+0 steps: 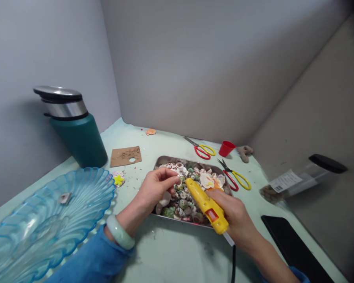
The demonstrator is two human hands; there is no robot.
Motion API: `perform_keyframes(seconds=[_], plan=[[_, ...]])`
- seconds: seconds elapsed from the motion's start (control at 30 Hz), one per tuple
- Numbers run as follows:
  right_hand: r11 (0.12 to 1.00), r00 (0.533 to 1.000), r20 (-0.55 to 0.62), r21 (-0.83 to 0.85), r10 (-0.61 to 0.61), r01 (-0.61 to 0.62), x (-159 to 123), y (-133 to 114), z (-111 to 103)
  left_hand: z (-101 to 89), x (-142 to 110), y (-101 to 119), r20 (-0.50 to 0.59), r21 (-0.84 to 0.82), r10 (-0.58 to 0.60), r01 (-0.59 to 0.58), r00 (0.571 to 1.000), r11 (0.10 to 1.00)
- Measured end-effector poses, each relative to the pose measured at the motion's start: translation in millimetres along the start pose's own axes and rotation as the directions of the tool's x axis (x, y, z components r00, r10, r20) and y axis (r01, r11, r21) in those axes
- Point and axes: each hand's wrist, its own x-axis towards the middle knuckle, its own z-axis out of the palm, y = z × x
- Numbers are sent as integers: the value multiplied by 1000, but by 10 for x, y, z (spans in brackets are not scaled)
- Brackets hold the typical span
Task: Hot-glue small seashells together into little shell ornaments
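One blue scalloped dish (85, 204), left of the left hand (153, 190). One teal bottle (79, 137), beyond the dish. One metal tray (177, 219) of shells (183, 204), too many to count, beneath both hands. One yellow glue gun (205, 202), gripped in the right hand (234, 216), nozzle towards left fingertips; these pinched together, contents unclear. Two pairs of scissors (237, 179), beyond the right hand. One red cup (226, 148), farther off.

— What surrounds us?
— Plain grey walls (179, 70) on three sides, meeting at corners; pale green tabletop (171, 247) below.
— Light?
— Soft, we see it brighter left, dimmer right; dark top-right corner.
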Motion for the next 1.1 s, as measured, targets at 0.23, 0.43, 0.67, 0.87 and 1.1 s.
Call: perform_keyframes(seconds=[0.23, 0.43, 0.67, 0.87, 1.1], plan=[[1000, 1000, -11, -6, 17, -17, 16, -26, 0, -12, 14, -29, -3, -14, 9, -9, 1000, 1000], [1000, 1000, 1, -14, 11, -11, 25, -40, -8, -9, 25, -36, -6, -11, 17, -17, 1000, 1000], [1000, 997, -72, -23, -12, 11, 29, -45, -8, -8, 15, -37, -12, -7, 22, -22, 1000, 1000], [1000, 1000, -11, -9, -17, 17, 16, -31, -6, -15, 10, -36, -6, 0, 14, -14, 1000, 1000], [1000, 1000, -4, 1, 13, -13, 17, -43, -5, -15, 3, -33, -15, -27, 33, -33, 999, 999]])
